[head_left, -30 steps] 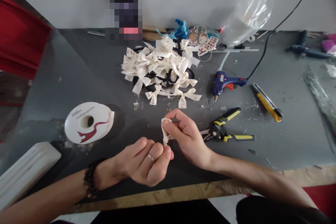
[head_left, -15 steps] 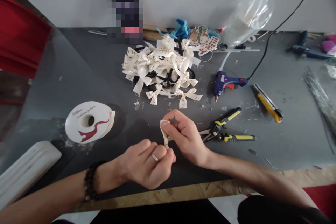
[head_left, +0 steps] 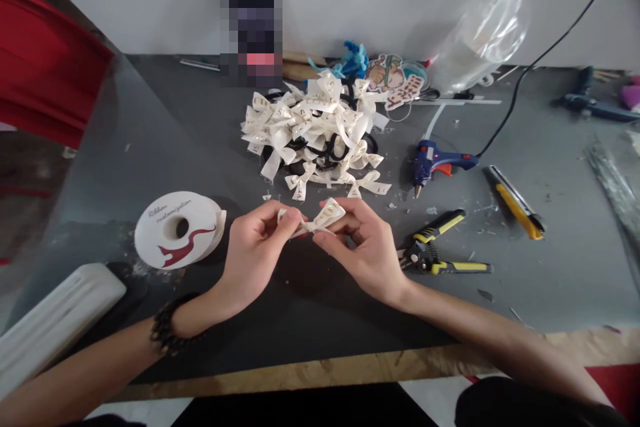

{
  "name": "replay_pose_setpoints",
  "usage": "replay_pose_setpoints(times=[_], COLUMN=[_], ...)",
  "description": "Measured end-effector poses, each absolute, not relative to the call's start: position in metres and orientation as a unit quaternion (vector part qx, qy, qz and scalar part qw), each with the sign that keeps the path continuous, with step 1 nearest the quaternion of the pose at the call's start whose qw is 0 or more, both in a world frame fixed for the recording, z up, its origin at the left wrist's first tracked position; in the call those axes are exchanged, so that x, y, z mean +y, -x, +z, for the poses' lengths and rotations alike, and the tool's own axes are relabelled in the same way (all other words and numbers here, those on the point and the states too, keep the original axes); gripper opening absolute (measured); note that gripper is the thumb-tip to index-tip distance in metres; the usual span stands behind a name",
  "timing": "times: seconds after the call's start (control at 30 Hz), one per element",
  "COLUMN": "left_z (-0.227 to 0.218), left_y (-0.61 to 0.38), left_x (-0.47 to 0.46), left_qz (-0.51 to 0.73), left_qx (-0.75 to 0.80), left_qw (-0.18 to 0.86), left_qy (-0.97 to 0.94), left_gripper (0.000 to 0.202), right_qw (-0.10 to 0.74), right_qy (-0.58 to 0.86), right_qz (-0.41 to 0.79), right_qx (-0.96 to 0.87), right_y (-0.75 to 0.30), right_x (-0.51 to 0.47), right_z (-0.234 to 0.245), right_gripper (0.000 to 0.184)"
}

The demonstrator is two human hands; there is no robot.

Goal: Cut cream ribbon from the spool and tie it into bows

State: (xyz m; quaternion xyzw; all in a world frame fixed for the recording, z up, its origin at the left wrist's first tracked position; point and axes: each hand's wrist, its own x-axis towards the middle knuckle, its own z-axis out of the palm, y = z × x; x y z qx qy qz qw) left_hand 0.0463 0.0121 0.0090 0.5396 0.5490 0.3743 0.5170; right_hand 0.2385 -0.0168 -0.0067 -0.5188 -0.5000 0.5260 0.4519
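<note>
Between my two hands is a cream ribbon bow (head_left: 327, 215) with gold print, its knot in the middle. The fingers of my left hand (head_left: 263, 240) pinch its left loop. My right hand (head_left: 367, 250) pinches the right side, thumb below and fingers behind. Just beyond them lies a pile of similar ribbon bows (head_left: 305, 113) with black bands among them. A white ribbon spool (head_left: 155, 230) stands to the left of my left hand. Yellow-and-black wire strippers (head_left: 425, 255) lie beside my right hand, handles spread.
At the right are a blue glue gun (head_left: 435, 161) with a black cord and a yellow utility knife (head_left: 517, 207). A clear plastic bag (head_left: 487, 33) leans at the back. A white block-like object (head_left: 65, 313) sits at the left front. Scraps dot the grey table (head_left: 320, 320).
My left hand has turned and risen from below to sit level with the right. The ribbon, bunched before, is now spread between both hands with its bow shape showing.
</note>
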Motion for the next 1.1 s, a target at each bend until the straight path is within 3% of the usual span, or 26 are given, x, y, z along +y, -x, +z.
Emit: replay_pose_setpoints(times=[0.13,0.27,0.53,0.73,0.9,1.1], left_z=[0.005,0.01,0.014,0.013,0.012,0.017], left_y=[-0.047,-0.047,-0.049,-0.048,-0.048,-0.047], left_x=[0.015,0.014,0.009,0.02,0.023,0.019], left_qz=[0.397,0.377,0.374,0.364,0.335,0.392], left_qx=[0.532,0.528,0.548,0.548,0.531,0.479], left_qw=[0.595,0.572,0.567,0.63,0.723,0.704], left_qy=[-0.454,-0.502,-0.488,-0.413,-0.289,-0.348], left_gripper=[0.033,0.022,0.022,0.023,0.031,0.044], right_qw=[0.439,0.399,0.397,0.389,0.355,0.39], right_qy=[0.541,0.544,0.524,0.511,0.506,0.523], right_qz=[0.503,0.502,0.55,0.536,0.516,0.568], right_qx=[-0.511,-0.541,-0.515,-0.547,-0.593,-0.501], right_y=[-0.24,-0.243,-0.243,-0.242,-0.241,-0.242], right_x=[-0.015,-0.014,-0.01,-0.013,-0.014,-0.012], right_z=[-0.004,0.001,-0.002,-0.003,-0.004,-0.006], right_gripper=[0.043,0.024,0.024,0.019,0.014,0.021])
